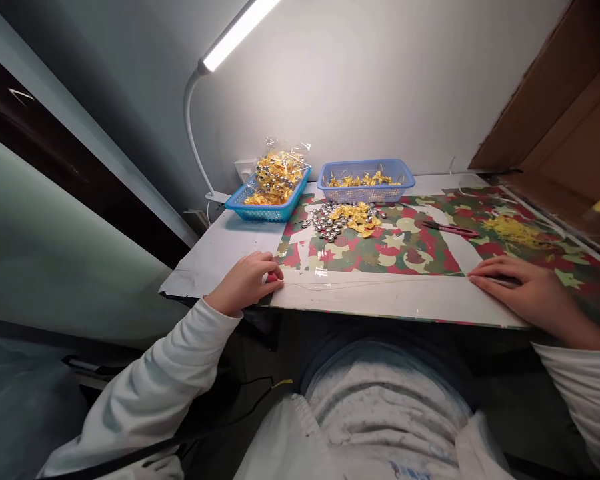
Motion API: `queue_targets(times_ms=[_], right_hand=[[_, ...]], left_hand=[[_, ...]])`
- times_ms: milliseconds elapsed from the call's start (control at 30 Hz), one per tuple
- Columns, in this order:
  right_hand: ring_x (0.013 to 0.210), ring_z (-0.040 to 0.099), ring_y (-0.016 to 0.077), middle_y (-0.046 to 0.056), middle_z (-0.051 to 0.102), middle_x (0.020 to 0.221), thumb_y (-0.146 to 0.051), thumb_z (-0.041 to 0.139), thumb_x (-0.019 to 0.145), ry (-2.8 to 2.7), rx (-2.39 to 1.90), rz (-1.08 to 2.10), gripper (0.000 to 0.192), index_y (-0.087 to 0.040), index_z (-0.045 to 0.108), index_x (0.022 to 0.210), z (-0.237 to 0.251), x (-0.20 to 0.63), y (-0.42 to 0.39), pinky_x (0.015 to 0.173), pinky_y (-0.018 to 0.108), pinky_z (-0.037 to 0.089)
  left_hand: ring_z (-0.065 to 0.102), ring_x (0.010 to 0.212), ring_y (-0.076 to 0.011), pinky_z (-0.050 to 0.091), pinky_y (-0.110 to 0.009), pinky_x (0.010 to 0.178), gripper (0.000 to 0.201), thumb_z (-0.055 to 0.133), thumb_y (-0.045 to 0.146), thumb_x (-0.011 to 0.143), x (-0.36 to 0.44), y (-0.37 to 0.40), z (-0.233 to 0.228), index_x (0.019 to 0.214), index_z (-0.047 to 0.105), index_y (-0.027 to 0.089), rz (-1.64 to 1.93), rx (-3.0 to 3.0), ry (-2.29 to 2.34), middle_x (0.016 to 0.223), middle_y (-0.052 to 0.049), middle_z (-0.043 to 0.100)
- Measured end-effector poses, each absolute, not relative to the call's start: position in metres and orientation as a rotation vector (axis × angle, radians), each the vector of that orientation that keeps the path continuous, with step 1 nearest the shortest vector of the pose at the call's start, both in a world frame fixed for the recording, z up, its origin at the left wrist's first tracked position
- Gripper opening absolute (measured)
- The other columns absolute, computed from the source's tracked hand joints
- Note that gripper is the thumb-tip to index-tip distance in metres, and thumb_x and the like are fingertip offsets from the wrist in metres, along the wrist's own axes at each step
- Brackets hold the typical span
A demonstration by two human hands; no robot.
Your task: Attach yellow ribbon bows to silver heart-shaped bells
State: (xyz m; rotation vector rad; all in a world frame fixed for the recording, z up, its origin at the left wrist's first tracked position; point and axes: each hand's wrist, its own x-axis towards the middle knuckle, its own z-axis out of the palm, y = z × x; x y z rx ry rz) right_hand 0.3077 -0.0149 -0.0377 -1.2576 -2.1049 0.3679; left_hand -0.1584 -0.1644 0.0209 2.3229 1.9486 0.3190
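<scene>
A thin yellow string [375,284] stretches across the white front strip of the table, between my two hands. My left hand [250,280] pinches its left end near the table's front edge. At the other end my right hand [530,290] has thumb and fingers pressed together on the string; something thin and pale shows under those fingers, too hidden to name. Beyond the string lie a pile of silver bells [330,223] and some yellow ribbon bows [360,217], loose on the camouflage-patterned sheet.
A turquoise basket [267,212] holds a clear bag of yellow and silver pieces; a blue basket [365,193] holds yellow bows. A pink-handled cutter [450,229] and yellow strings [515,231] lie to the right. A lit lamp [195,127] stands back left, a cardboard box [560,113] right.
</scene>
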Motion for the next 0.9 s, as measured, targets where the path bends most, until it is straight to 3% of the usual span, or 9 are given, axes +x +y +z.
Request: queue_targets(times_ms=[267, 900], right_hand=[[0.086, 0.065, 0.0254, 0.007, 0.071, 0.084, -0.050, 0.060, 0.073, -2.107, -1.226, 0.332, 0.029, -0.022, 0.070, 0.070, -0.038, 0.306, -0.015, 0.084, 0.038, 0.052], [0.087, 0.065, 0.0249, 0.007, 0.071, 0.085, -0.052, 0.060, 0.075, -2.120, -1.235, 0.364, 0.033, -0.022, 0.069, 0.070, -0.038, 0.307, -0.015, 0.082, 0.037, 0.051]], left_hand=[[0.051, 0.071, -0.0170, 0.040, -0.028, 0.065, 0.025, 0.050, 0.038, 0.084, -0.168, -0.148, 0.027, 0.070, 0.056, 0.019, 0.196, 2.164, 1.744, 0.076, -0.003, 0.057], [0.052, 0.070, -0.0157, 0.043, -0.027, 0.063, 0.034, 0.049, 0.052, 0.084, -0.178, -0.153, 0.039, 0.076, 0.053, 0.019, 0.344, 1.814, 1.727, 0.078, -0.002, 0.062]])
